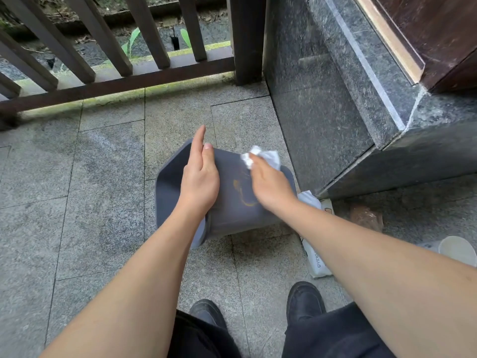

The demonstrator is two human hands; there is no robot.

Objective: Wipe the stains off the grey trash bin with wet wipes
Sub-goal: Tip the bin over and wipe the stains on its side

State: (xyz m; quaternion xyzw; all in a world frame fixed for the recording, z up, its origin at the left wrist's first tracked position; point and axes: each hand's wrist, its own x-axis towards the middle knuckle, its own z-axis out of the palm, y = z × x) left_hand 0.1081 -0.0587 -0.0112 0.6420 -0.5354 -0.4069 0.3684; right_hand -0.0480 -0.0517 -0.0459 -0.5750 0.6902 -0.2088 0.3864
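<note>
Only readable txt: "YING", cut off by the right forearm, printed on the white wet wipes pack (313, 257) lying on the floor below the right hand (268, 186). Rest of the word hidden. No other labels legible.

Looks like an outdoor porch or entrance landing of a building. Paved with grey stone tiles (108, 177), closed along the far edge by a dark wooden railing (116, 81), with a drain channel, dead leaves and green shoots (133, 41) beyond it. Bounded on the right by a polished dark granite wall base (322, 112) under a brown wooden door frame (426, 34).
</note>
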